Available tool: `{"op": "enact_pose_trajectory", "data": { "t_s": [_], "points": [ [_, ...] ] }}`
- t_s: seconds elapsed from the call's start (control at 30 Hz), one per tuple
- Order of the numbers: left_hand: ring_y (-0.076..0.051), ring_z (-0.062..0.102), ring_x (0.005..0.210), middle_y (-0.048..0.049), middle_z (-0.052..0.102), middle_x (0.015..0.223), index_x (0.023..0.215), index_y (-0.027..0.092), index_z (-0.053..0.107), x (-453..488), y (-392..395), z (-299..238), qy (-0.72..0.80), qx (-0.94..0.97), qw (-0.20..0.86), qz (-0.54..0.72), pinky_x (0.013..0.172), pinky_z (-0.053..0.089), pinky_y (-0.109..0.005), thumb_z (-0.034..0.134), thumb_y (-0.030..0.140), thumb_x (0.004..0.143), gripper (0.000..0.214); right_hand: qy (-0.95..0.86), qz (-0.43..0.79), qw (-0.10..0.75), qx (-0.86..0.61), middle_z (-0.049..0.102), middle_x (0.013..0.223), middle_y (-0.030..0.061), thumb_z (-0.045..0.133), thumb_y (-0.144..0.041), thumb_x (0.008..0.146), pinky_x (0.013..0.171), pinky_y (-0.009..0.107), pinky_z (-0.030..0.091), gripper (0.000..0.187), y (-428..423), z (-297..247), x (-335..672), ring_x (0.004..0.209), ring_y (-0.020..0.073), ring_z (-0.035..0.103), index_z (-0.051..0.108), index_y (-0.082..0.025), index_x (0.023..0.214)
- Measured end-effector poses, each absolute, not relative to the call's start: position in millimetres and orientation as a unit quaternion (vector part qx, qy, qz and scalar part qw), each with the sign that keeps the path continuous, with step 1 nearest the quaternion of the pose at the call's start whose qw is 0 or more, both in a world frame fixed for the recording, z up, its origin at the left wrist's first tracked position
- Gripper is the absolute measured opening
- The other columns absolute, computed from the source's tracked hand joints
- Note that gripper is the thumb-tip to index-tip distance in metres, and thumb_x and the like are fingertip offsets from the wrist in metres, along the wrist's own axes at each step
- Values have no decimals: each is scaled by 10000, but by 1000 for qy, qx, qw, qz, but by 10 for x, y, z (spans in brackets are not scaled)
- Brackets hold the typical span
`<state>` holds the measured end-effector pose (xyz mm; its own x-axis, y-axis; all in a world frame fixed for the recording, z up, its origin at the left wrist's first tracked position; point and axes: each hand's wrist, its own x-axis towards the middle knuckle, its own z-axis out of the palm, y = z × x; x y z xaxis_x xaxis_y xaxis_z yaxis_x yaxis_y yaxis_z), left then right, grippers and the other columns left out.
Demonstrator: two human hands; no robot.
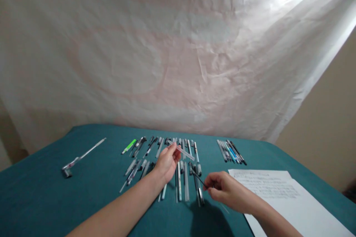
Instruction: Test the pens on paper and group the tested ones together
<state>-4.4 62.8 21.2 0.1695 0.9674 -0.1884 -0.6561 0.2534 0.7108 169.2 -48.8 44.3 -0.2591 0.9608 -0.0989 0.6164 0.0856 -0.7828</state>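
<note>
My left hand (167, 161) is closed in a pinch on a clear pen barrel (185, 152), which slants down to the right over the rows of pens. Lower and to the right, my right hand (222, 186) grips a thin dark pen refill (199, 178). The refill's far end points up and left, apart from the barrel. Under and around both hands lie pen parts in two rows: caps, barrels and refills, among them a patterned white barrel (179, 185) and a clear barrel (186, 185). My left hand and forearm hide some of the parts.
A group of pens (230, 152) lies side by side at the right. Handwritten sheets of paper (267, 189) are by my right forearm. A green highlighter-like piece (129, 146) lies at the upper left of the rows. Farther left is a long silver rod (86, 153) with a thick end.
</note>
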Motion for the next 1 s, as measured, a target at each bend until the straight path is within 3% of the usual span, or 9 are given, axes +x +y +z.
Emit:
{"op": "enact_pose_trajectory", "data": {
  "t_s": [0.33, 0.87, 1.0],
  "points": [
    [-78, 585, 565, -23, 591, 646, 680, 123, 516, -16, 667, 97, 327, 177, 706, 602, 569, 503, -177, 545, 109, 822, 145, -694, 315, 253, -596, 454, 555, -21, 476, -302, 764, 450, 206, 237, 248, -447, 634, 1868, 500, 93, 346, 655, -145, 833],
    [-79, 584, 593, -30, 604, 661, 688, 127, 525, 49, 525, 120, 321, 218, 731, 562, 598, 496, -173, 502, 98, 845, 161, -706, 289, 252, -595, 492, 589, -10, 470, -329, 796, 472, 216, 277, 269, -440, 614, 1862, 522, 100, 387, 667, -155, 855],
    [-89, 593, 595, -33, 604, 645, 680, 118, 535, 107, 405, 130, 314, 225, 756, 528, 617, 511, -189, 527, 82, 825, 150, -689, 261, 314, -599, 543, 647, 3, 532, -365, 770, 480, 207, 330, 297, -392, 511, 1852, 545, 108, 444, 625, -159, 962]
  ]
}}
